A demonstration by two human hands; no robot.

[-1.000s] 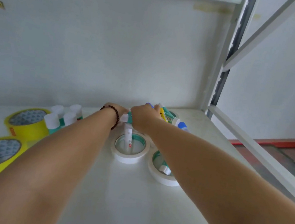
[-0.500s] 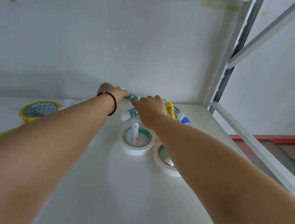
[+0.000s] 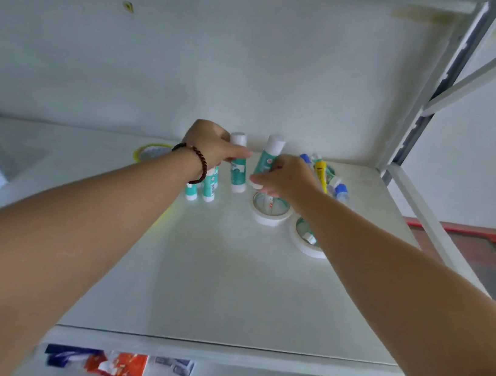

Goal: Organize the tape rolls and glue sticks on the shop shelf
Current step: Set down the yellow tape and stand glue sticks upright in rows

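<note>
White shelf board [image 3: 225, 296] fills the centre, pale wall behind, grey-white metal upright [image 3: 422, 116] with a diagonal brace at 2 o'clock. Red floor strip at 3 o'clock. Lower level under the front edge at 6 o'clock holds blue, orange and white packets [image 3: 120, 364].

Frame is motion-blurred; labels unreadable. Yellow tape roll [image 3: 151, 151] at 10 o'clock is mostly hidden behind the left forearm. Pile of glue sticks [image 3: 322, 172] at 1 o'clock (yellow, blue-capped, green) is partly covered by the right hand; count unclear. Second white tape roll [image 3: 306, 240] is cut by the right forearm.

Left hand [image 3: 211, 144], beaded bracelet on the wrist, fingers curled round the upper part of an upright teal-and-white glue stick [image 3: 238, 167]; base looks to be at or just above the board, can't tell which. Two or three more teal glue sticks [image 3: 205, 188] stand just beside it, below the wrist.

Right hand [image 3: 289, 177] grips a second teal glue stick [image 3: 268, 155], white cap up, tilted slightly, above the first white tape roll [image 3: 270, 213], which has a small stick standing inside.
</note>
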